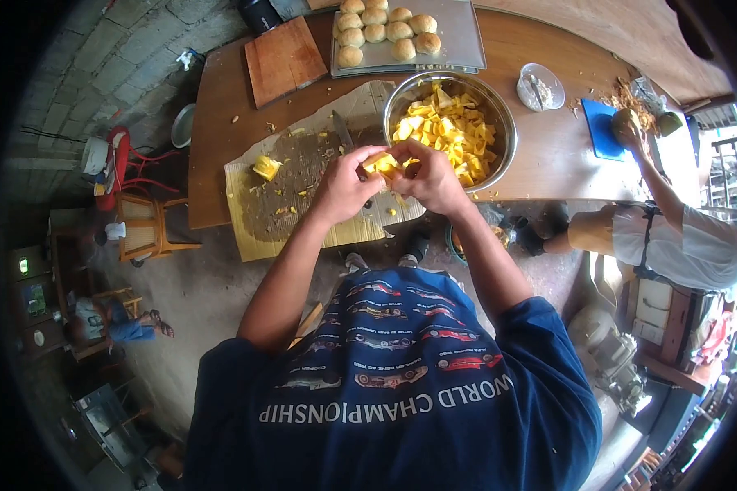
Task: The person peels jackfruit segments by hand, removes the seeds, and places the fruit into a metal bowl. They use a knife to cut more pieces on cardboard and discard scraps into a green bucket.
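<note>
Our left hand [348,188], our right hand [436,182], fingertips pinched around one yellow piece [382,164] between them, one bowl [507,151] of yellow chunks [446,123] at two o'clock, about twelve buns [399,31] at twelve, our shirt [393,450] reading "WORLD CHAMPIONSHIP"

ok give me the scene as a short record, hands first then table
left hand: grips irregular yellow food piece
right hand: grips the same piece
below hands: flat brown cardboard sheet
on cardboard: loose yellow chunk, metal knife partly hidden by left hand
right of knife: round shiny metal bowl holding yellow cut pieces
beyond bowl: grey rectangular metal tray of round golden-brown buns
</note>
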Demonstrator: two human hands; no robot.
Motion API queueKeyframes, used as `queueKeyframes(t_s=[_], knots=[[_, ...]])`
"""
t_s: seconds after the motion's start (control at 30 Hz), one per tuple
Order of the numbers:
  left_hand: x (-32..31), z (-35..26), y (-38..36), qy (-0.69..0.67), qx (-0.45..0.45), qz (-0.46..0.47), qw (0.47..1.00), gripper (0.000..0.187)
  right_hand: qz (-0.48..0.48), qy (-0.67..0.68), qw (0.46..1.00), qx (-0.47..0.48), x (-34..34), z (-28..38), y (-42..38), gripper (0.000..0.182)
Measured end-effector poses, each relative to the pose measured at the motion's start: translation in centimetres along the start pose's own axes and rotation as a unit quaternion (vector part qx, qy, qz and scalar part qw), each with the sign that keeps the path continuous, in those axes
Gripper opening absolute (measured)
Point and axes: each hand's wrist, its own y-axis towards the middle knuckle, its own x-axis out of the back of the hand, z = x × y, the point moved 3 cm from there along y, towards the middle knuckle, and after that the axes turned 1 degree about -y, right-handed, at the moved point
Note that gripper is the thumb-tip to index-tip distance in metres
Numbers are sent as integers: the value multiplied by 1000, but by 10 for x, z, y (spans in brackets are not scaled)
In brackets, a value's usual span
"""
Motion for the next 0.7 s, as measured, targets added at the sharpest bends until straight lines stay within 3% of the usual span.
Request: queueKeyframes(t_s=[0.17,0.23,0.27,0.37,0.43,0.5,0.6,0.7], knots=[[3,1,-1,21,-29,-9,999,42,24,23,999,9,-2,0,-1,32],[3,2,-2,-85,58,-27,994,39,22,13,1000,9,-3,-3,1,33],[3,2,-1,-85,58,-28,994,39,22,4,1000,9,-3,-3,2,33],[5,8,-2,-8,33,-43,998,35,-1,-102,994,40,-7,9,3,36],[3,5,-1,20,-20,-74,997,30,-3,-109,993,44,-8,10,3,37],[4,-1,-2,17,-7,-71,997,23,-5,-115,992,48,-12,9,3,39],[4,-3,-2,3,5,-76,997,18,-16,-80,994,72,-17,0,4,41],[-1,4,-1,-42,-3,-89,995,21,-15,-1,1000,1,-17,-14,8,37]])
